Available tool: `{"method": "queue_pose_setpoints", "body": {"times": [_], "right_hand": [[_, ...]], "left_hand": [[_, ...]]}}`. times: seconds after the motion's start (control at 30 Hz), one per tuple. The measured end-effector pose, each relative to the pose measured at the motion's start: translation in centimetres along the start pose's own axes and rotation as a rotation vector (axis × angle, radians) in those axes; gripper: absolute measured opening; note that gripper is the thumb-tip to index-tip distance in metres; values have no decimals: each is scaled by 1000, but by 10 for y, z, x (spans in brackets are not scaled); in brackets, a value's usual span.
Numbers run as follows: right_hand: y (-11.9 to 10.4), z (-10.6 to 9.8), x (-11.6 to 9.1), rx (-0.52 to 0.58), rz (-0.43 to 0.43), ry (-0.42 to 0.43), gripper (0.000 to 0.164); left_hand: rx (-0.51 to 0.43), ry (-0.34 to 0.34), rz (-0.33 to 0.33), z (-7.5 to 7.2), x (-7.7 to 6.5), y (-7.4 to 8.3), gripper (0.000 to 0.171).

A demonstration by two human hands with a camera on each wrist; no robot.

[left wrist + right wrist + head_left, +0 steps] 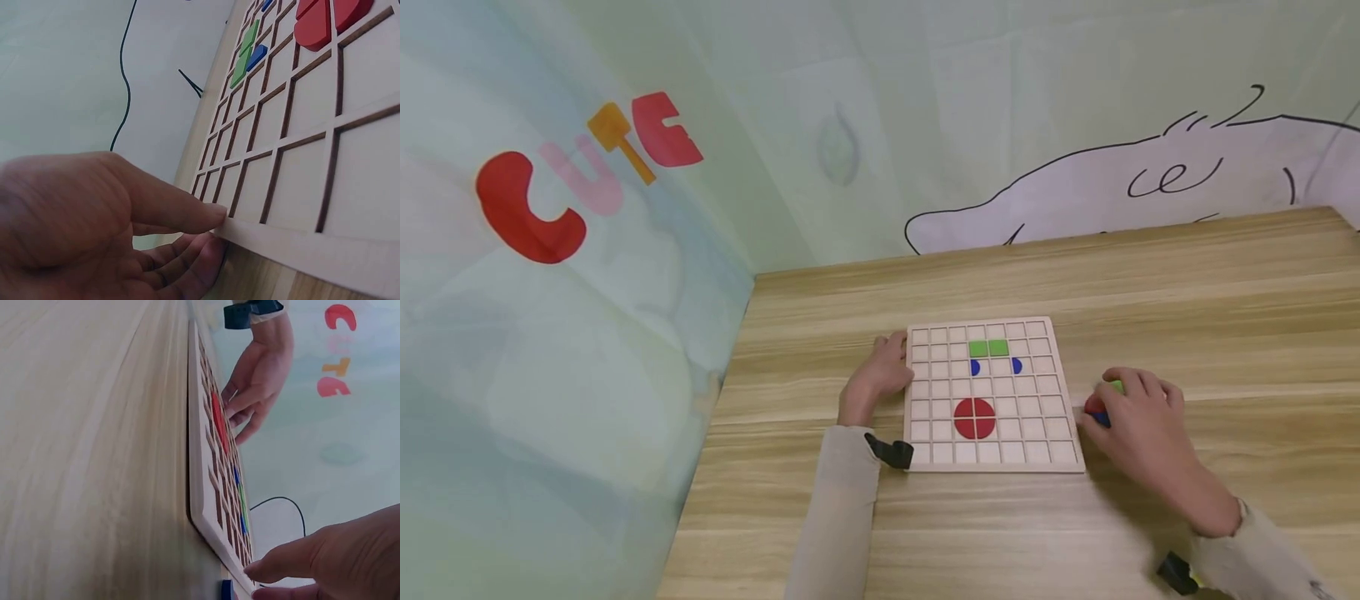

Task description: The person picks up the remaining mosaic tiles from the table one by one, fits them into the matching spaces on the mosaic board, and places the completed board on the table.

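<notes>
A square wooden grid board (1028, 427) lies on the table. Set in it are two green squares (988, 348), two blue half-round pieces (975, 367) and a red circle (974, 418) of quarter pieces. At the board's left edge, my left hand (882, 367) grips the rim; the left wrist view has the thumb (212, 215) on top and the fingers beside or beneath it. My right hand (1146, 421) hovers, fingers curved, over loose green, red (1093, 405) and blue (227, 590) pieces right of the board. Its fingers partly hide them, and no piece shows between thumb and fingers.
The wood-grain table (970, 533) runs back to a printed cloth wall (835, 167) with a line drawing. Another cloth wall with coloured letters (527, 208) closes off the left side. Dark straps (891, 452) sit at both wrists.
</notes>
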State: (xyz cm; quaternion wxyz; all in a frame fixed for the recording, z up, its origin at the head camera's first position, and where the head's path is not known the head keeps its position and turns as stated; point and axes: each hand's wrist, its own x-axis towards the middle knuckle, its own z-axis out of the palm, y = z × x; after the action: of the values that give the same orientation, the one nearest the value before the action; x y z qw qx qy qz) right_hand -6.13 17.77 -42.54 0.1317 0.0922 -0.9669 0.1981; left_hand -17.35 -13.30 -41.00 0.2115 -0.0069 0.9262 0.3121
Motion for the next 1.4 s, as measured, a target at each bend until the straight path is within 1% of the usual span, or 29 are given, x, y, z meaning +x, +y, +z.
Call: {"method": "queue_pose_setpoints", "body": {"times": [0.13, 0.27, 0.43, 0.53, 0.8, 1.13, 1.3, 1.4], "right_hand": [[5, 0, -2, -60, 28, -12, 23], [7, 1, -3, -94, 44, -26, 29], [7, 3, -3, -107, 56, -49, 29], [6, 4, -3, -91, 50, -53, 27], [6, 8, -4, -30, -4, 0, 19], [8, 12, -1, 17, -6, -4, 18], [12, 14, 0, 45, -44, 4, 18], [14, 13, 2, 68, -58, 9, 21]], "left_hand": [[-1, -7, 0, 0, -1, 0, 70], [-2, -8, -1, 0, -2, 1, 71], [2, -9, 2, 0, -2, 0, 71], [4, -7, 2, 0, -1, 0, 71], [17, 2, 4, 0, 1, -1, 69], [22, 1, 3, 1, 1, -1, 69], [22, 1, 13, 1, 2, -1, 69], [20, -1, 16, 1, 2, 0, 68]]}}
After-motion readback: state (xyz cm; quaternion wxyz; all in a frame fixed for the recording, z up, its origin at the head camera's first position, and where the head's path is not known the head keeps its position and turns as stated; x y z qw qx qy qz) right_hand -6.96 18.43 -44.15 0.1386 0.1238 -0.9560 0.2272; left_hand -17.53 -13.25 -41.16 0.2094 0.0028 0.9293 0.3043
